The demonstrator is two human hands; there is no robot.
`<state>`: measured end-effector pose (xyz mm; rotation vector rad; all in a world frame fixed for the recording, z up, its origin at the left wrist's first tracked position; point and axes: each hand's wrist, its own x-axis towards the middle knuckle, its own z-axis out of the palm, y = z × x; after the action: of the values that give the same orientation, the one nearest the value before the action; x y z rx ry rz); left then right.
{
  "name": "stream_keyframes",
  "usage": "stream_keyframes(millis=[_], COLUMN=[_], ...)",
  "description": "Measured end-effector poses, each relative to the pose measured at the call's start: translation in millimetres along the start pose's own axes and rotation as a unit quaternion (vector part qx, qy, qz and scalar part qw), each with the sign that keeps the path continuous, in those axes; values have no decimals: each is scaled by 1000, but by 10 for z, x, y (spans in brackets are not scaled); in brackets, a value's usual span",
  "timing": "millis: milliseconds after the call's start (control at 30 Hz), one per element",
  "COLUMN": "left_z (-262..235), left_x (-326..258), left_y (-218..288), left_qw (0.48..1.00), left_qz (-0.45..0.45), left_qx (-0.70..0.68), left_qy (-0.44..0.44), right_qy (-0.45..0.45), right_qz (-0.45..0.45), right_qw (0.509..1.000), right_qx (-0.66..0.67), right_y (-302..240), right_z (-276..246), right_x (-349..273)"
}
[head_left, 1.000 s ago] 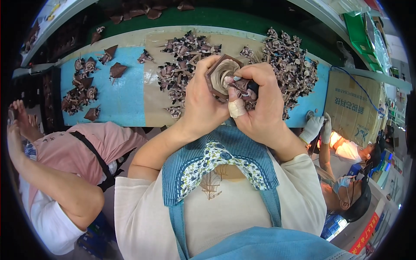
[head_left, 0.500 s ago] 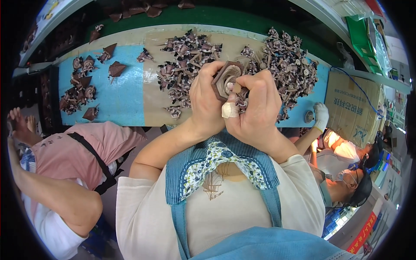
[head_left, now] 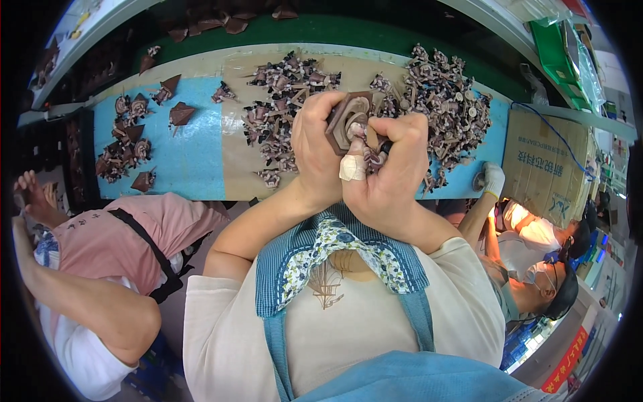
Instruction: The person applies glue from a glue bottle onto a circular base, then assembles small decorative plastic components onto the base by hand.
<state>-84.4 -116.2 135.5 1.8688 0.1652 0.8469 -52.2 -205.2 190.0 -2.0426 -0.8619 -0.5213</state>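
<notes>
Close together above the table, in front of my chest, are both my hands. My left hand (head_left: 313, 157) is closed around a brown, angular-edged base (head_left: 340, 134) with a pale swirled hollow facing up. In my right hand (head_left: 398, 164) a small painted figurine (head_left: 376, 159) is pinched, brown, white and black, partly hidden by the fingers. White tape (head_left: 352, 168) wraps my right thumb. The figurine's pale end meets the base's hollow; whether it is seated there I cannot tell. Just beyond my hands lie piles of similar figurines (head_left: 442, 94).
More figurines (head_left: 281, 74) cover the table's tan middle. Brown pointed bases (head_left: 181, 115) and assembled pieces (head_left: 127, 134) lie at left. A cardboard box (head_left: 546, 167) stands at right. Co-workers sit on both sides; a gloved hand (head_left: 494, 179) touches a round disc (head_left: 478, 181).
My right fingers have shifted slightly and more of the figurine shows below them. The base has tilted a little in my left hand. The co-worker's gloved hand has moved onto the disc.
</notes>
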Motion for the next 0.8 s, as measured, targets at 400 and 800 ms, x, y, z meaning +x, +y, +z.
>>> stream_keyframes(millis=[400,800], left_z=[-38,-216], left_x=[114,232], left_y=[-2,-14], left_qw=[991,981], left_qz=[104,-22], left_qx=[-77,-45], left_qy=[-38,-187], right_qy=[-102,-131], right_qz=[-3,133], right_qw=[986,970], right_qx=[134,154], right_y=[120,140], right_z=[-225,-163], right_x=[136,132])
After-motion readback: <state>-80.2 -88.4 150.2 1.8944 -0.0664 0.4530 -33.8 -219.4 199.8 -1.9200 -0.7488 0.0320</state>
